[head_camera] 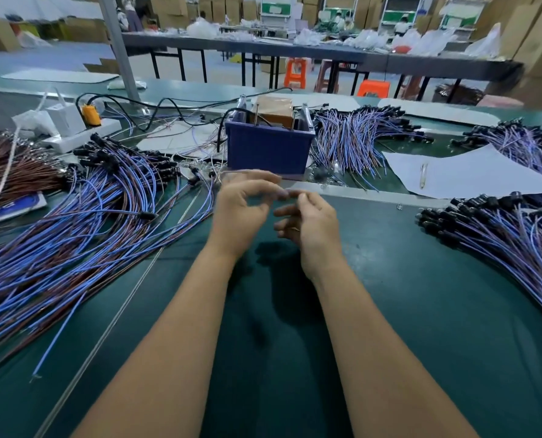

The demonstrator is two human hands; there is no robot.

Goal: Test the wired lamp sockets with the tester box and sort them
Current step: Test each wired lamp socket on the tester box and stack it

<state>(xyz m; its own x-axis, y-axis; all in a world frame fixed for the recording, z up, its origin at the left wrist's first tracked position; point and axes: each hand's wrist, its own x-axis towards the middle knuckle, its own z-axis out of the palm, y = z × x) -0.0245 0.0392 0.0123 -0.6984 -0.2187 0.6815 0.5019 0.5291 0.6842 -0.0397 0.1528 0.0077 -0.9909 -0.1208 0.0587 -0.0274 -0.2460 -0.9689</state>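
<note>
1. Hovering above the dark green work table [389, 295], the left hand [241, 213] and right hand [314, 229] meet just before the blue plastic tester box [268, 150]; motion blur hides whether either grasps anything.
2. Heaps of blue-and-brown wired black lamp sockets flank the box: a large left heap [83, 222], a right heap [497, 229].
3. Which heap is tested cannot be told; plenty seemingly remains.

Tester box [268, 148] stands between two socket piles [73, 216].
</note>
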